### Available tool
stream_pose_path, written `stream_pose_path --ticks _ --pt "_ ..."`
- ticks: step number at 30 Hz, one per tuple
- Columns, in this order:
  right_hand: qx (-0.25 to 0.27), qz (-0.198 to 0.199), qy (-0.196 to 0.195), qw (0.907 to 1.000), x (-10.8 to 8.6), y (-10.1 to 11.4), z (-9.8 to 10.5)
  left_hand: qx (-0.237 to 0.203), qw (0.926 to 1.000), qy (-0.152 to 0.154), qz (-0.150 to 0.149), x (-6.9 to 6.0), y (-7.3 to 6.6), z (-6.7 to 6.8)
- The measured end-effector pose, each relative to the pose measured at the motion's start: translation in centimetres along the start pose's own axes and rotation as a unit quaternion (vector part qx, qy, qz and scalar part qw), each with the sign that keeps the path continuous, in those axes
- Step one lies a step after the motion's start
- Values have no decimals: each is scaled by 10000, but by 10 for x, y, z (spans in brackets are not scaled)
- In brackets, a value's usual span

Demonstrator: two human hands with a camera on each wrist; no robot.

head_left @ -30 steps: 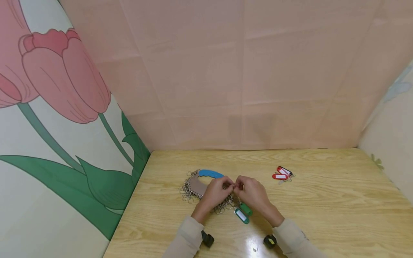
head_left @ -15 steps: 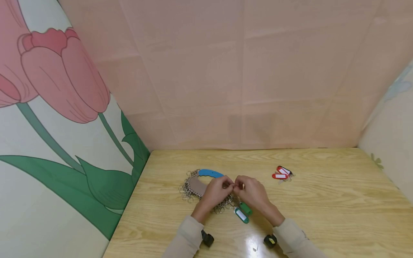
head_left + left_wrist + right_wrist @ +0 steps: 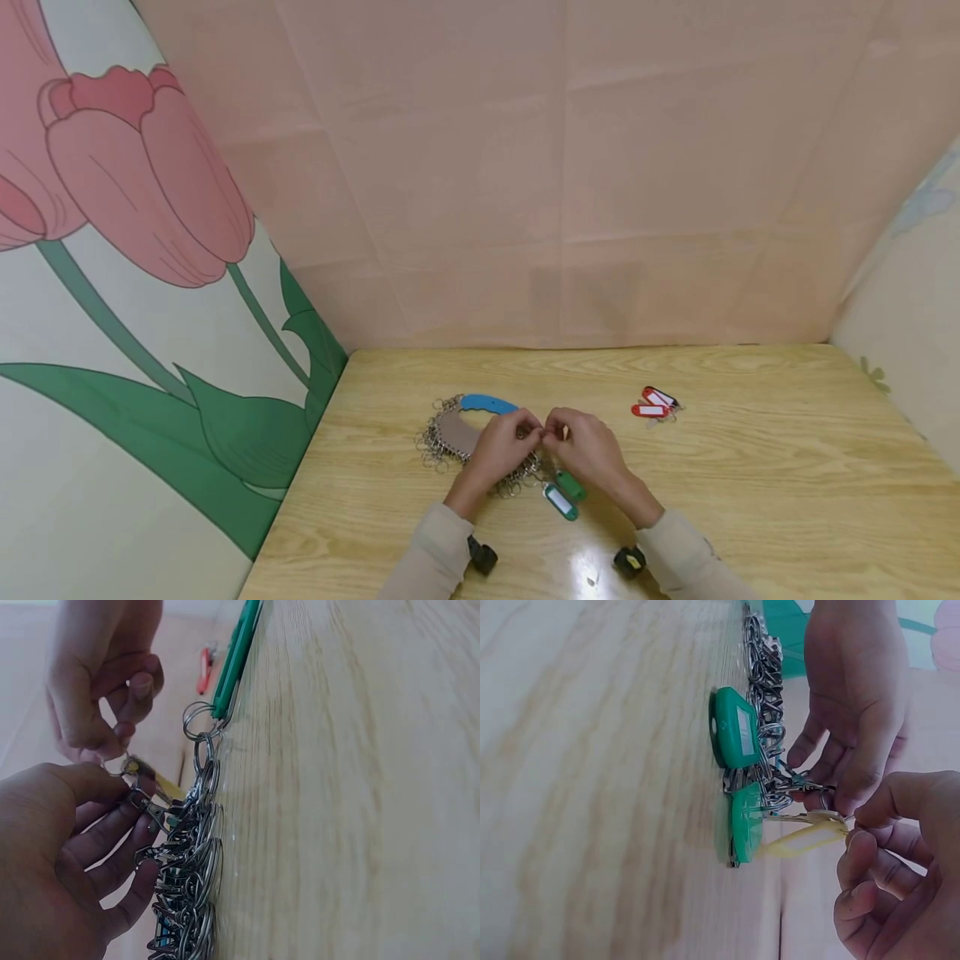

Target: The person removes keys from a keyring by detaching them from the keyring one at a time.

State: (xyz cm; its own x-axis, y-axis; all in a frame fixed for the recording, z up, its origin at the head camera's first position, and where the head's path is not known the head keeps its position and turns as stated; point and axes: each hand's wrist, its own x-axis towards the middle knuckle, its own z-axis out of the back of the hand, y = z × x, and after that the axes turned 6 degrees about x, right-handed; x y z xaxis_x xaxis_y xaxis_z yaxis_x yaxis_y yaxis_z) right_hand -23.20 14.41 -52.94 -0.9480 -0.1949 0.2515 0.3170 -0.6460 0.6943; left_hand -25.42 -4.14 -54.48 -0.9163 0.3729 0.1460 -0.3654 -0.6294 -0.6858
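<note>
A large key ring holder [image 3: 459, 433] with a blue handle lies on the table, hung with many metal clasps and split rings. At its right end, my left hand [image 3: 501, 446] pinches a small metal clasp [image 3: 150, 808] and its ring. My right hand [image 3: 588, 450] meets it, fingertips pinching the ring of a yellow key tag [image 3: 808, 838]. A key [image 3: 821, 816] hangs by that tag. Two green key tags [image 3: 561, 502] hang from the holder below the hands. Fingertips partly hide how the rings join.
Red key tags [image 3: 649, 411] and a black-edged one lie with keys on the wooden table [image 3: 750, 483], right of the hands. A pink sheet [image 3: 562, 167] hangs behind the table. A wall with painted tulips [image 3: 150, 175] stands at the left.
Both hands stay together at the same spot, with only slight finger movement. The view has shifted a little; the tags and holder lie as before.
</note>
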Motion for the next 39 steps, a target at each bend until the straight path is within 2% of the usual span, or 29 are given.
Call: stream_pose_path --ticks 21,33,39 --pt "-40 -160 6 9999 -1 0 3 0 9997 -136 -186 -1 4 1" --pt "-264 -93 -146 9995 -1 -2 4 -90 9992 -158 -343 0 7 2" --pt "-222 61 -246 9994 -1 -3 6 101 9987 -219 -445 -1 6 4"
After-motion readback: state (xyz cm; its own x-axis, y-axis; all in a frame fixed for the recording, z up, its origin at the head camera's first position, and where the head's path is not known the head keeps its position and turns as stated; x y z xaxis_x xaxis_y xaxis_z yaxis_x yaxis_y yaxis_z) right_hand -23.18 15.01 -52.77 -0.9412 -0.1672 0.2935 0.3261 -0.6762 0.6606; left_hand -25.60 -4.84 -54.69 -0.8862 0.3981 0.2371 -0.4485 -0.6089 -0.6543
